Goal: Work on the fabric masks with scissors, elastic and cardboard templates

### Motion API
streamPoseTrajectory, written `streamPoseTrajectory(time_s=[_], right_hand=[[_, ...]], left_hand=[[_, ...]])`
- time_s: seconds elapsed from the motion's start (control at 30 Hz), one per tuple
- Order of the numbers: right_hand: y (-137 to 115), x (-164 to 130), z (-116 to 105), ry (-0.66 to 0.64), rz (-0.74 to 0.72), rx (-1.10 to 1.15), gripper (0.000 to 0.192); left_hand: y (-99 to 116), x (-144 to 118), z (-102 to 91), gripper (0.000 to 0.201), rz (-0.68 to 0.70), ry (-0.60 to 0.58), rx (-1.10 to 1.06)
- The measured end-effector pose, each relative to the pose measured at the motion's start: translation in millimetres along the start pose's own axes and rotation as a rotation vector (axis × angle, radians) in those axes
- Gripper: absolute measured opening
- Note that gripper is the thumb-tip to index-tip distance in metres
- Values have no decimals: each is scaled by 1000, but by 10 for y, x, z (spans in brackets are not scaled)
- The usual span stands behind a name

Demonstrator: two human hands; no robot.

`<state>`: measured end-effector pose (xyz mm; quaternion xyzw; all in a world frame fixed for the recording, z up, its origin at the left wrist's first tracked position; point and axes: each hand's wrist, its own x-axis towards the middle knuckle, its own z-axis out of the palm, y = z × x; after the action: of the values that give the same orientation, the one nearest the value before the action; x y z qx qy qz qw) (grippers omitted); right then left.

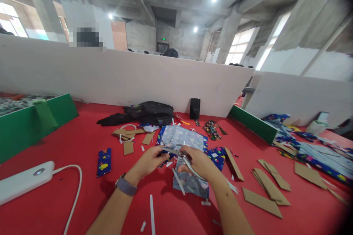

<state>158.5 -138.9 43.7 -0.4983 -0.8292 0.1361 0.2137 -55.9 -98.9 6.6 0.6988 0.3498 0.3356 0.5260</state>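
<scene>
My right hand (199,161) is closed around a pair of scissors (173,151), whose metal blades point left toward my other hand. My left hand (151,161) pinches a small piece of dark patterned fabric (163,162) beside the blades; the fingers hide most of it. Under and behind both hands lies a larger fabric piece (180,134), pale side up with a blue printed border. Another pale-backed fabric piece (190,183) lies below the right hand. White strips (178,181) are scattered around, and a folded blue printed piece (104,162) rests to the left.
Brown cardboard strips (261,202) lie at right, others (128,147) at left. A black bag (150,113) and a phone (195,108) sit by the white partition (124,77). A white power bank (27,181) with cable is front left. Green dividers (253,123) flank the red table (124,209).
</scene>
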Motion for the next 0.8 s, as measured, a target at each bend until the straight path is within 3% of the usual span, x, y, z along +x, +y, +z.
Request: streamPoseTrajectory(time_s=[0.8], right_hand=[[-7,-1,-4,-18,44,42,42]], left_hand=[[32,-25,-14,32,-33,-20,-2]])
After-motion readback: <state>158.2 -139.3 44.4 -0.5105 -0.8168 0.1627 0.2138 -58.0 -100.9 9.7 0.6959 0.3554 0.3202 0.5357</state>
